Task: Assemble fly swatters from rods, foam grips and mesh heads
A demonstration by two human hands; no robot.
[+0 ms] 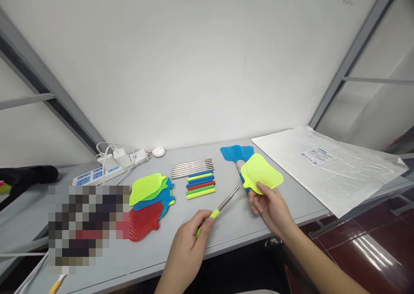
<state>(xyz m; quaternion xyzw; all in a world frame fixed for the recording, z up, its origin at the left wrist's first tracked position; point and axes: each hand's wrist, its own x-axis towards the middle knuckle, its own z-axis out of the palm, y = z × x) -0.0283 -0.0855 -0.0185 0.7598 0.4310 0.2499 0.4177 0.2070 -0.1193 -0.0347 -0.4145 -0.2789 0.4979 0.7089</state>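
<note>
Low over the table's front, my left hand is closed around a yellow-green handle with a metal telescopic rod, its bare tip pointing up and right. My right hand pinches a yellow-green perforated fly swatter head by its lower edge, its socket facing left toward the rod tip. Rod and head are apart. Behind that head lies a blue fly swatter, partly hidden, with its rod and blue handle running down beneath. Loose coloured handles lie in a row beside several metal rods.
Loose swatter heads, with a yellow-green one and a red one on top, are piled at left. A white power strip with cables and a small white case stand behind. A white plastic package covers the right side.
</note>
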